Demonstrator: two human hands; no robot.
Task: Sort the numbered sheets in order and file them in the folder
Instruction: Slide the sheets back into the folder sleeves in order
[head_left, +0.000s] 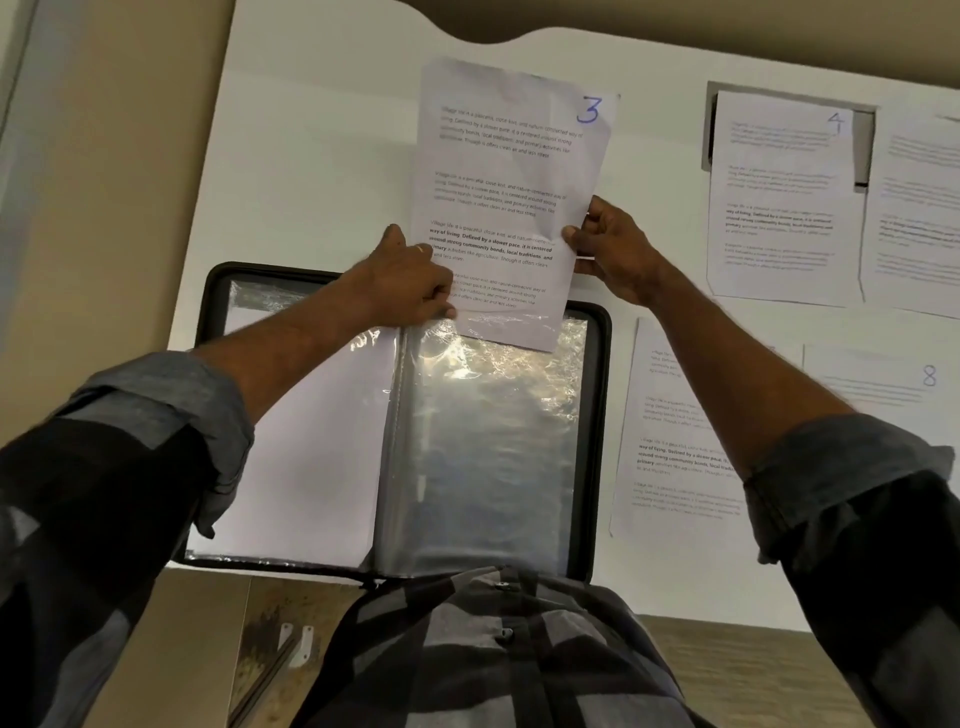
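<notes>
1. Head view: both hands were on sheet 3 (511, 197), held over the far end of the open folder (208, 291).
2. L hand (410, 280): fingers curled, thumb up, gripping the sheet's lower-left edge. Couldn't tell if it also caught the sleeve mouth.
3. R hand (613, 254): pinched the sheet's right edge, thumb on the front, fingers behind.
4. Sheet 3 spanned betw. the two grips, most of it beyond them. The "3" sat in the far-right corner, well past the R grip.
5. The sheet's short bottom end lay nearer than both grips, at the top of the clear sleeve (493, 441). Inside it or on top, couldn't tell.
6. Nearer than the L grip: the folder's left page, w/ a white sheet (311, 441) under plastic.
7. Right of the R grip: sheet 4 (784, 197), near but apart, flat on the white table (311, 156).
8. Nearer than the R grip, partly under that forearm: a printed sheet (675, 441) just beside the folder, no. not visible. Sheet 8 (883, 379) lay further right.
</notes>
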